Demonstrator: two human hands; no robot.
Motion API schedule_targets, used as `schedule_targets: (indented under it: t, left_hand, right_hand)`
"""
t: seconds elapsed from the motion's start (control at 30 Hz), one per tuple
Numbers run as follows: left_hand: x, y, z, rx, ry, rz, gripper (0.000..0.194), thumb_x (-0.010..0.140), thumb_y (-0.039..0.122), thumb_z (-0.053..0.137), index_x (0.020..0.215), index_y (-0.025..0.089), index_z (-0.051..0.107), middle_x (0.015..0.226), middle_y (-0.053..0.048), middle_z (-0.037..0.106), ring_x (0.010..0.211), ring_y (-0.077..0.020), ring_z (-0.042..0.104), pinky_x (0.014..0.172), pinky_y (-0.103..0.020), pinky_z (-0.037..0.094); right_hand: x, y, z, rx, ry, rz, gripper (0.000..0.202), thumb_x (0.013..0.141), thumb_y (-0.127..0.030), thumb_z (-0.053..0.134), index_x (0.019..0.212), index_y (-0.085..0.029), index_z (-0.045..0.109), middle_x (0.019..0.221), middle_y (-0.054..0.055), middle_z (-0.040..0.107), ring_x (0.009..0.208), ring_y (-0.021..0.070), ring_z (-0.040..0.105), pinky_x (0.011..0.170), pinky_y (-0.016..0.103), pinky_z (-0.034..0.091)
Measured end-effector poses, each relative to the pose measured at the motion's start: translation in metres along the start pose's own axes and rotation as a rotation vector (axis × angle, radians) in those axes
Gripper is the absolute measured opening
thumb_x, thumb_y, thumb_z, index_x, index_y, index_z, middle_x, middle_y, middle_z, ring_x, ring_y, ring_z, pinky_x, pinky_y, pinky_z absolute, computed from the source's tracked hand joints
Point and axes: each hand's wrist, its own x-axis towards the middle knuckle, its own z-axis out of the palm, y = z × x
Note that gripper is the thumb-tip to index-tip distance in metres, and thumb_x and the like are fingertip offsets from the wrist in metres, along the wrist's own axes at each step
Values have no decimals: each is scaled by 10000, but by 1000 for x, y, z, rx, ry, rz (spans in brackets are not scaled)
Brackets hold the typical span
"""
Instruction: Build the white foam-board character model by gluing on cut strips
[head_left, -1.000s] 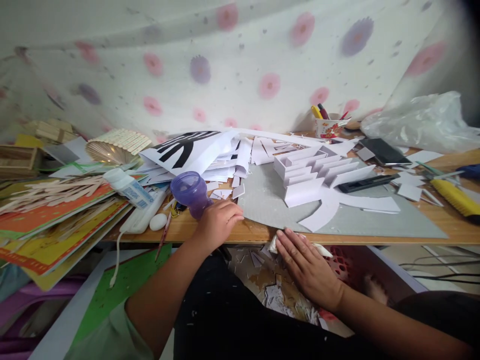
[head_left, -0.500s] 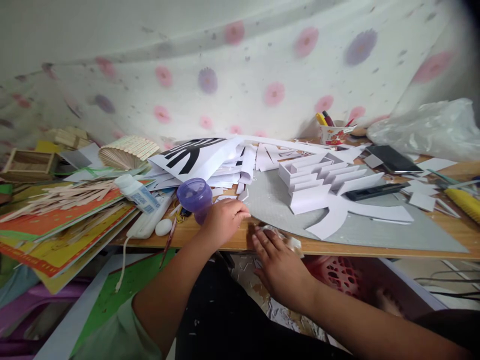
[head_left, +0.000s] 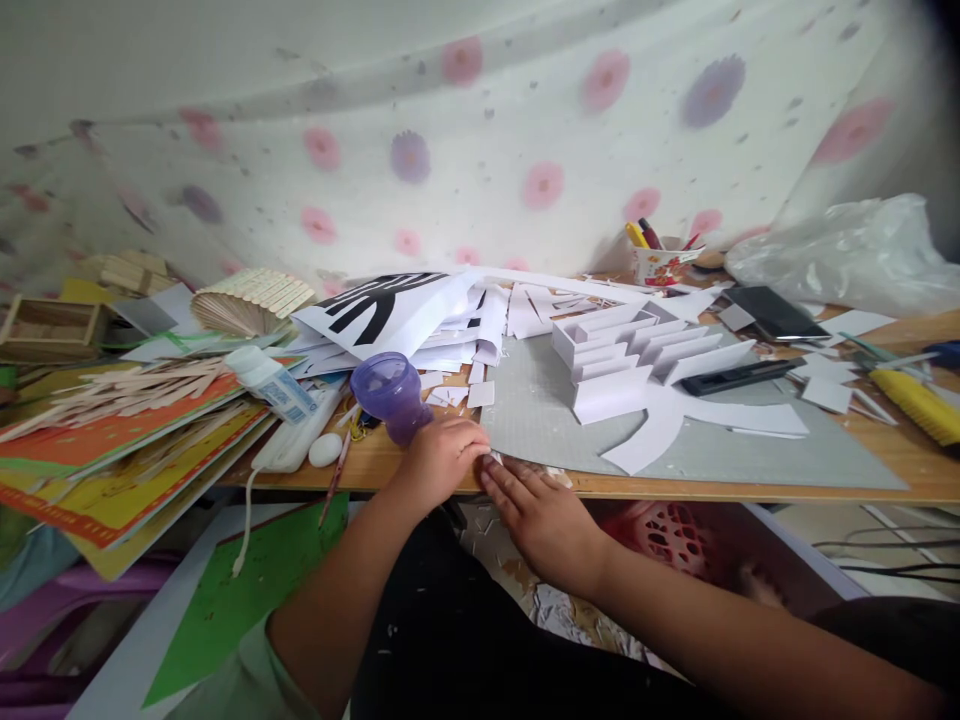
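My left hand (head_left: 441, 460) is at the table's front edge, fingers bent and pressed together; what they pinch is hidden. Its fingertips meet those of my right hand (head_left: 544, 510), whose fingers lie stretched out flat along the edge. A small whitish crumpled thing (head_left: 559, 478) shows in part beside the right fingers; I cannot tell what it is. Just behind my left hand stands a tilted purple translucent cup (head_left: 390, 390). To the right, a white paper structure (head_left: 611, 395) with upright strips stands on a grey board (head_left: 840, 450), next to a black cutter-like tool (head_left: 739, 377).
Printed paper sheets (head_left: 397, 310) and scraps pile up behind the cup. At left are a white bottle (head_left: 270, 382), a white power strip (head_left: 296, 435) and wooden sticks (head_left: 150, 390). A pen cup (head_left: 664, 265), a dark phone-like slab (head_left: 776, 313) and a yellow brush (head_left: 915, 405) sit at right.
My right hand has slid left along the table edge until its fingertips reach my left hand. The whitish crumpled thing is now more covered. My left hand has shifted slightly toward me.
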Motion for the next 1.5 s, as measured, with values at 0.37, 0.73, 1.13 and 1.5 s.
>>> schedule_targets:
  t: [0.37, 0.73, 1.13, 1.5]
  left_hand:
    - [-43, 27, 13, 247, -45, -40, 160, 850, 304, 581, 984, 244, 646, 1085, -45, 689, 1076, -266, 551, 1053, -599, 218]
    - [-59, 55, 54, 316, 141, 88, 355, 845, 247, 578, 1198, 286, 581, 1127, -65, 620, 1030, -235, 538, 928, -398, 451]
    - [-66, 32, 61, 252, 306, 17, 285, 853, 60, 478, 1049, 191, 639, 941, -75, 650, 921, -207, 542, 890, -376, 490]
    - [-80, 12, 25, 392, 379, -160, 184, 834, 103, 516, 946, 160, 652, 879, -76, 593, 833, -200, 546, 766, -345, 490]
  right_hand:
    - [-65, 50, -33, 107, 235, 125, 356, 834, -118, 519, 1180, -161, 586, 1074, 119, 642, 960, 225, 571, 832, 415, 509]
    - [-29, 41, -32, 166, 210, 147, 246, 868, -149, 502, 1075, -105, 627, 1075, 138, 633, 969, 229, 555, 837, 410, 514]
    - [-51, 51, -11, 129, 237, 72, 335, 828, -100, 546, 1162, -104, 569, 1141, 142, 602, 1095, 258, 511, 934, 464, 482]
    - [-54, 53, -18, 176, 304, 39, 308, 830, -96, 541, 1134, -126, 588, 1087, 132, 626, 1063, 243, 560, 957, 477, 464]
